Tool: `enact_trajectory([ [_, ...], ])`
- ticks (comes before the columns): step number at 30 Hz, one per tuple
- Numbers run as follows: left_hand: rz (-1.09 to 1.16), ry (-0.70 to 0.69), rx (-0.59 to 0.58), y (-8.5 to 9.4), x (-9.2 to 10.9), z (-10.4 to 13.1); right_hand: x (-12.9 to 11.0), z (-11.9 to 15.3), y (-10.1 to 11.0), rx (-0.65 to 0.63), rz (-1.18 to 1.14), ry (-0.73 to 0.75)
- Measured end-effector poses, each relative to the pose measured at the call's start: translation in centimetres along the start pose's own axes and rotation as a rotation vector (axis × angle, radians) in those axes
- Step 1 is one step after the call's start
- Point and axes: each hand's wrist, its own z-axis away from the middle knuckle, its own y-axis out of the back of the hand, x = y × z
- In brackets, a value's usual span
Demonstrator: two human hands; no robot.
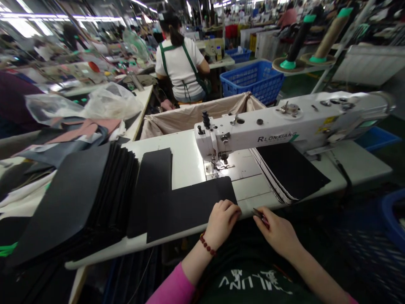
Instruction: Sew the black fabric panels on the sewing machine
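My left hand (221, 221) is closed at the right front corner of a flat black panel (186, 207), near the table's front edge. Its fingers are curled together, partly hiding the corner. In my right hand (278, 234) is a small pointed tool (262, 217), which looks like thread snips with a reddish handle; most of it is covered by the fingers. Under the panel's left part lies another black panel (156, 171). Just beyond my hands stands a white sewing machine (247, 131), its needle area (220, 164) lit.
A thick stack of black panels (82, 185) leans on the left. More black pieces with pale edges (291, 169) lie beneath the machine arm. Behind the table hang a beige cloth bin (177, 120) and a blue basket (253, 80). A co-worker (182, 59) sits ahead, back turned.
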Motion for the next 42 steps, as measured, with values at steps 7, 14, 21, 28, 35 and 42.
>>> enact_trajectory([
  [7, 0.268, 0.091, -0.005, 1.0, -0.7, 0.3, -2.2, -1.4, -0.3, -0.069, 0.097, 0.143],
  [14, 0.220, 0.088, -0.001, 0.5, -0.3, 0.2, -2.9, -2.4, -1.1, -0.127, 0.175, 0.180],
  [21, 0.249, 0.007, -0.043, 2.6, -0.7, 1.4, -2.4, -2.5, -1.2, -0.078, 0.163, 0.166],
  [28, -0.099, 0.011, 0.005, 7.7, -4.7, 7.1, -2.1, -3.7, -0.8, 0.022, 0.040, 0.294],
  [35, -0.450, 0.136, -0.005, 9.9, -8.7, 12.3, -1.0, -4.3, -1.5, -0.142, 0.130, 0.454],
  [42, 0.029, 0.275, 0.252, 14.6, -7.1, 15.1, -1.0, -4.0, 2.1, -0.085, -0.328, 0.298],
])
